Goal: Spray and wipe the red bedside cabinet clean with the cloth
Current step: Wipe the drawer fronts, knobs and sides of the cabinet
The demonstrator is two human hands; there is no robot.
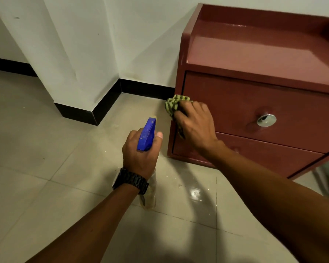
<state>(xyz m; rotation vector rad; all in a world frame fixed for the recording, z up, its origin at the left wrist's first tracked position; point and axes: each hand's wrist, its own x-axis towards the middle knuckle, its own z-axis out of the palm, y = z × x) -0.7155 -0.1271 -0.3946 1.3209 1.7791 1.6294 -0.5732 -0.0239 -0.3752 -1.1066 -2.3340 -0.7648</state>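
- The red cabinet (254, 95) stands on the tiled floor (36, 149) against the white wall (141, 44).
- Our right hand (195, 123) clutches the green striped cloth (174, 105) against its upper drawer's left edge.
- Our left hand (140, 154) grips the spray bottle (146, 135), blue head up.
- A silver knob (266, 120) sits further right.
- We read no writing.

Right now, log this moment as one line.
right hand presses green cloth on cabinet left front edge | left hand grips spray bottle
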